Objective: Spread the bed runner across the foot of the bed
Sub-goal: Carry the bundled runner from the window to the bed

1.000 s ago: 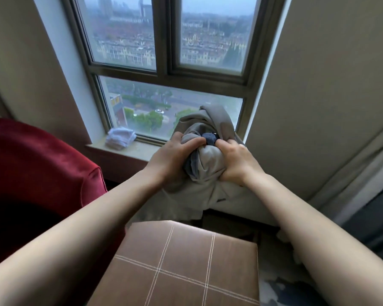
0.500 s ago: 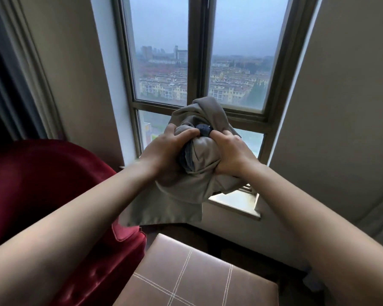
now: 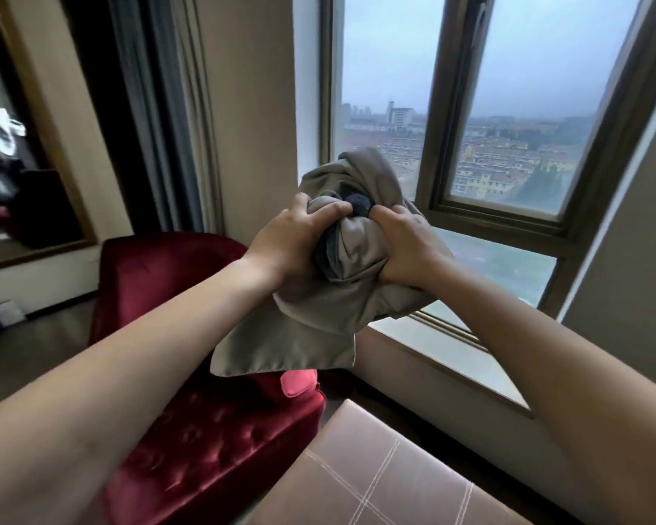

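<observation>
Bed runner, grey-beige with a darker blue-grey layer showing in its folds, bunched into a tight bundle and held in mid-air in front of the window, above the red tufted armchair and the brown stitched ottoman; one flat corner hangs loose below the bundle. No container appears in view. Left hand grips the bundle's left side, its fingers curled over the top and pressed into the cloth. Right hand grips the right side in mirror fashion, fingers pressed together and dug into the folds. Both forearms extend forward and upward, wrists close, with the hands nearly touching across the bundle. A window sill lies just beyond and below the runner.
</observation>
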